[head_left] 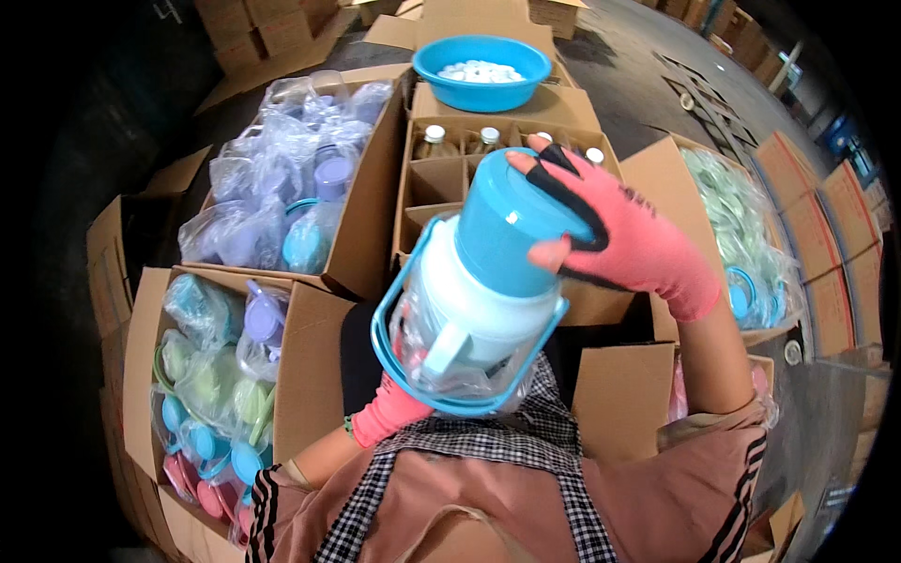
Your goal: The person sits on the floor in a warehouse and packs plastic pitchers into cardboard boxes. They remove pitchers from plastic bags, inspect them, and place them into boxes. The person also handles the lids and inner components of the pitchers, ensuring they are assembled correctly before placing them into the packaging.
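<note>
While the cardboard boxes (310, 347) ring the person on every side, the work itself sits raised in front of the chest. Beyond the fingers stands a divided carton (441, 178) whose cells hold capped glass bottles (434, 141), and farther off a blue basin (481, 68) with white caps in it. Left of the fingers, two boxes hold bagged plastic jugs and lids in blue, purple, green and pink.

Between the hands is the jug (469, 319): clear body, white collar, blue handle frame, tilted with its top away from the person. The right hand (610, 230), in a pink fingerless glove, has its fingers (549, 253) clasped over the blue lid (511, 225), thumb to the near side, fingertips on the crown. The left hand (389, 408) is mostly hidden beneath the jug; it seems to grip the base, though the fingers cannot be seen.

Seating the lid well likely calls for keeping it square to the collar, steadying the base firmly, and pressing or turning evenly rather than from one edge.
</note>
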`<action>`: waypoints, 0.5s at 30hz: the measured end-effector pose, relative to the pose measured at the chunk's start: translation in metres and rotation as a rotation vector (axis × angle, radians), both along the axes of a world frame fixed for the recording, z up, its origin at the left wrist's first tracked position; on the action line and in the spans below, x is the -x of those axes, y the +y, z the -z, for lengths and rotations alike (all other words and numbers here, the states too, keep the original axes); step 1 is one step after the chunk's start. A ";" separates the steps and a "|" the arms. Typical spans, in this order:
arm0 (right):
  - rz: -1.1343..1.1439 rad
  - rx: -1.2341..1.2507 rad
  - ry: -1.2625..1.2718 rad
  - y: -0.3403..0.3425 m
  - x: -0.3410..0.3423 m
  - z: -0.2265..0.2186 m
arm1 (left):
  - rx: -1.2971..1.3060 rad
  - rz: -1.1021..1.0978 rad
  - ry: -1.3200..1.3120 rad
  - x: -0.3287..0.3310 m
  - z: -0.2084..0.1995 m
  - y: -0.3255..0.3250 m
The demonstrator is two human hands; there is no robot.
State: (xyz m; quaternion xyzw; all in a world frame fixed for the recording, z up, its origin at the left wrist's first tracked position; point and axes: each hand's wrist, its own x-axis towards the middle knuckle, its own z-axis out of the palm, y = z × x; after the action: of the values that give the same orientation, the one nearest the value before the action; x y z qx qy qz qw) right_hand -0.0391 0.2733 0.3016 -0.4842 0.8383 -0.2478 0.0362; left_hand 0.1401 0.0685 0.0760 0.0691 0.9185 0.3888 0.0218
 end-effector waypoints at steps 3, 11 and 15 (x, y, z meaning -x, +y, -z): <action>-0.013 0.009 -0.026 0.022 -0.008 0.013 | -0.143 -0.077 0.270 0.001 0.009 0.007; 0.400 -0.623 -0.079 0.008 -0.026 -0.024 | -0.161 0.136 0.080 0.020 0.002 0.014; 0.467 -0.306 0.046 0.033 -0.012 -0.041 | -0.175 0.077 0.299 0.023 -0.005 0.019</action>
State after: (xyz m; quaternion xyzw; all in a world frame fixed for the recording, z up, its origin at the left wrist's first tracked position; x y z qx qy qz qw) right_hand -0.0273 0.3059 0.3422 -0.2723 0.9555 -0.1088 0.0317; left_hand 0.1167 0.0874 0.0813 0.1631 0.8708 0.4516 -0.1062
